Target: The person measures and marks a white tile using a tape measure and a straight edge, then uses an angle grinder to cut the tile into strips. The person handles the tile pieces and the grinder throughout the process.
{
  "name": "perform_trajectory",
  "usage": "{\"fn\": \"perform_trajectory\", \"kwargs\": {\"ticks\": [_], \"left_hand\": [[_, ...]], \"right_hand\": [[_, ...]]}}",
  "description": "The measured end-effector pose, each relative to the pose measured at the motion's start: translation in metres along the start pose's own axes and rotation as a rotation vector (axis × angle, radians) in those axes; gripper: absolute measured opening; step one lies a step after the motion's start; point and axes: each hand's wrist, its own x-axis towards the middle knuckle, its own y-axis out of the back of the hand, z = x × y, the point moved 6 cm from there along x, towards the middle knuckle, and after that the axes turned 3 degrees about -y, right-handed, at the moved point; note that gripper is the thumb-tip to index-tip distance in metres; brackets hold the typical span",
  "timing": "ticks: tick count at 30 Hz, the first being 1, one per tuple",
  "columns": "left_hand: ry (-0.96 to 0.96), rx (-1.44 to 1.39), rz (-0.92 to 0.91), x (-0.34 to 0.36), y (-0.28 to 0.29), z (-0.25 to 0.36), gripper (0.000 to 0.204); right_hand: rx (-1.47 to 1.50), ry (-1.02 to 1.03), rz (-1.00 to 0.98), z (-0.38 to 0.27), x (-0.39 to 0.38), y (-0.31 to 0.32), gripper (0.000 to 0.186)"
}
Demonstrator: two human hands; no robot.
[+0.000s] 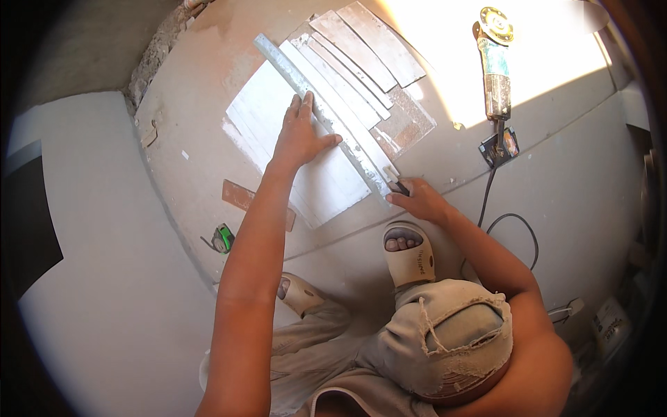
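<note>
A long grey metal straightedge bar (340,132) lies slantwise over a white tile (264,118). My left hand (300,135) rests on both, its fingers stretched along the bar and its thumb spread toward the near end. At that near end, my right hand (422,201) is closed around a short dark pen-like thing (401,187), mostly hidden by the fingers. Its tip is beside the bar and cannot be made out clearly. Just right of the bar, narrow white tile strips (340,83) lie side by side.
At the upper right an angle grinder (495,69) lies in sunlight, its cord (486,191) looping toward my right arm. A green tape measure (222,238) and a reddish tile offcut (238,195) are at left. My sandalled feet (406,250) stand close to the tile.
</note>
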Motion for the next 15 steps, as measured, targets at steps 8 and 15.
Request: {"fn": "perform_trajectory", "kwargs": {"ticks": [8, 15], "left_hand": [[0.001, -0.002, -0.002, 0.0023, -0.0059, -0.0032, 0.118], [0.033, -0.03, -0.025, 0.0001, -0.0035, -0.0024, 0.118]], "right_hand": [[0.042, -0.04, -0.059, -0.0015, 0.0012, 0.0015, 0.037], [0.003, -0.059, -0.074, -0.0026, 0.0062, 0.0022, 0.034]]}}
